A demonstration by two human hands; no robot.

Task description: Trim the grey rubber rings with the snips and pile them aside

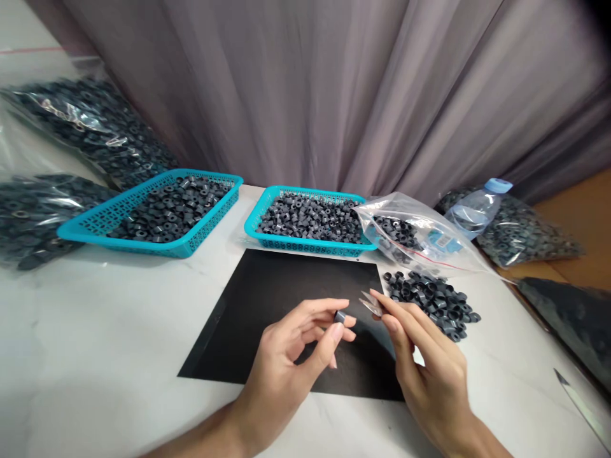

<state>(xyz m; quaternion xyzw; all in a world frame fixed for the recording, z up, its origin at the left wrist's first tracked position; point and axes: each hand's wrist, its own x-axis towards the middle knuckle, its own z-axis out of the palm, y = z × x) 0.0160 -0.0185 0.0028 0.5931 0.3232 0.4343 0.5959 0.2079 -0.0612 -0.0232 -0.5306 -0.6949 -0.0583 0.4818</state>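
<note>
Between the thumb and fingers of my left hand (pixel 298 346) is a small dark grey plastic cap (pixel 340 316), held above the black mat (pixel 267 286). My right hand (pixel 427 356) is closed on a small pair of thread snips (pixel 371 304); their two pointed blades stand slightly apart and point left toward the cap, without touching it. Most of the snips' body is hidden in my fingers. Just beyond my right hand lies a loose pile of similar dark grey caps (pixel 432 299), partly on the mat's right edge.
Two blue baskets, a left one (pixel 210 226) and a middle one (pixel 310 244), hold many grey parts. A clear zip bag (pixel 405 210) leans by the middle basket, near a water bottle (pixel 477 207). Full bags (pixel 90 121) stand at left; another bag (pixel 525 232) sits at right.
</note>
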